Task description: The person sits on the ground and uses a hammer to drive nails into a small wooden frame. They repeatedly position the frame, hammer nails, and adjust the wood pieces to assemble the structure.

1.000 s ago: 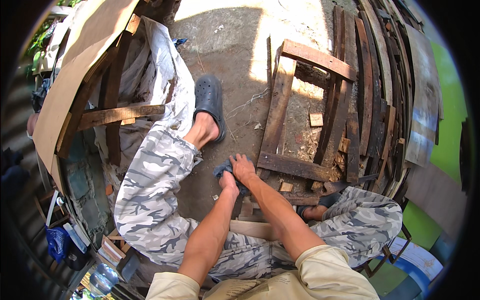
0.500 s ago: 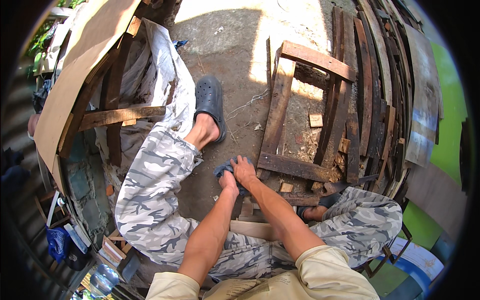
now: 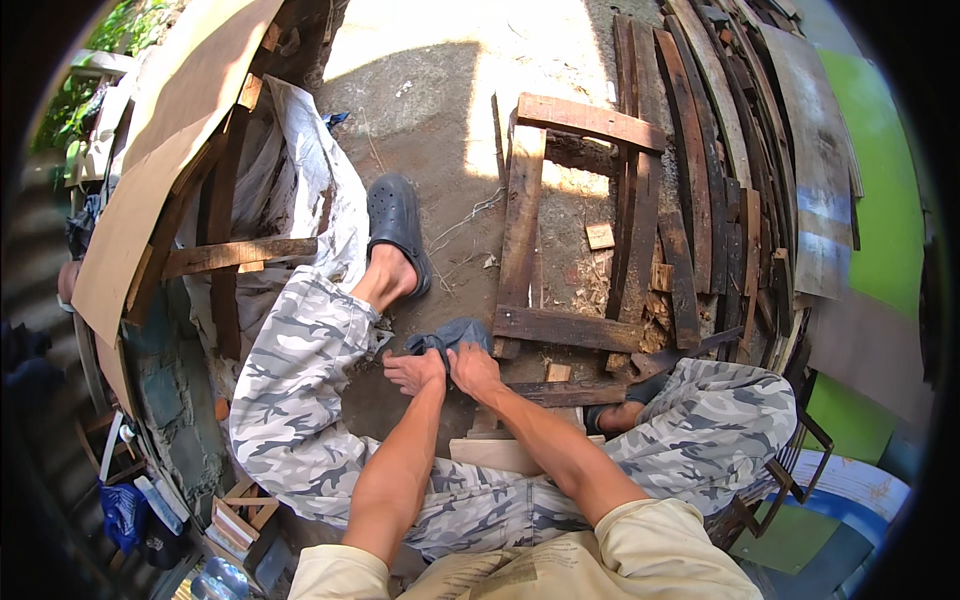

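Between my legs, just above the ground, both hands work on a crumpled dark grey-blue cloth [image 3: 462, 332]; it could be a thin bag. My left hand [image 3: 418, 371] pinches its near edge with the thumb side, while the other fingers point out to the left. My right hand [image 3: 474, 368] grips the same edge close beside it. The cloth spreads out beyond the hands, partly hidden by them. To the right of my right hand lies a frame of dark wooden planks [image 3: 570, 327].
A dark clog [image 3: 397, 225] is on my left foot. Long boards [image 3: 690, 150] are stacked at the right. A small wood block [image 3: 600, 236] lies inside the frame. At the left stand a leaning plywood sheet [image 3: 170, 150], a jutting beam [image 3: 240, 256] and a white sack [image 3: 335, 190].
The cloth has gone from bunched up to more spread out. My left hand has shifted left, its fingers now extended. The view has swung slightly to the right.
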A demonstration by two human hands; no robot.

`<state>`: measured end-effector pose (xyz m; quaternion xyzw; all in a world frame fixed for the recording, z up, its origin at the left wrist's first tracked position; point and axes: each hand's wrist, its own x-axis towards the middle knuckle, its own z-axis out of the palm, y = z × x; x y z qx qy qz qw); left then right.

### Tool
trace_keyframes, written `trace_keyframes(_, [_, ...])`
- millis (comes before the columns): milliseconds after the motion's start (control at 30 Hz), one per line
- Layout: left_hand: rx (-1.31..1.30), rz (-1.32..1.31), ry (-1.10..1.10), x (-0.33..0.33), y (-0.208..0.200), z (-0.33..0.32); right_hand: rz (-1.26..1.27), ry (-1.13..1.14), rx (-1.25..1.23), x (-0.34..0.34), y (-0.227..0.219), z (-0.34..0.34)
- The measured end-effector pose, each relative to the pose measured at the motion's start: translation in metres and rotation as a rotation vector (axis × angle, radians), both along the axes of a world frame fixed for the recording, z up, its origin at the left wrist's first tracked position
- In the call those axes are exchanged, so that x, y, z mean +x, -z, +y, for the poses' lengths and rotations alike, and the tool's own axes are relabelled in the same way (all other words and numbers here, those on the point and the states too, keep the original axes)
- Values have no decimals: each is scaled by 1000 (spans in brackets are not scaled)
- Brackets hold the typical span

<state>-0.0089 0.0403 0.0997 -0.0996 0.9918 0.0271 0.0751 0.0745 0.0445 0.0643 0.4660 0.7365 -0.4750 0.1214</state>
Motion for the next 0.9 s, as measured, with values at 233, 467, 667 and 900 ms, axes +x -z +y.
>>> trace_keyframes(233, [40, -450, 879, -42, -9, -17, -82, -14, 1, 38, -36, 3])
trace_keyframes(467, [-271, -767, 1022, -42, -56, 4, -300, 155, -318, 55, 6, -8])
trace_keyframes(667, [-330, -896, 1114, -65, -45, -12, -71, 168, -320, 47, 2, -1])
trace_keyframes(900, [-388, -979, 1185, -92, -80, 27, 183, 152, -149, 16, -46, 39])
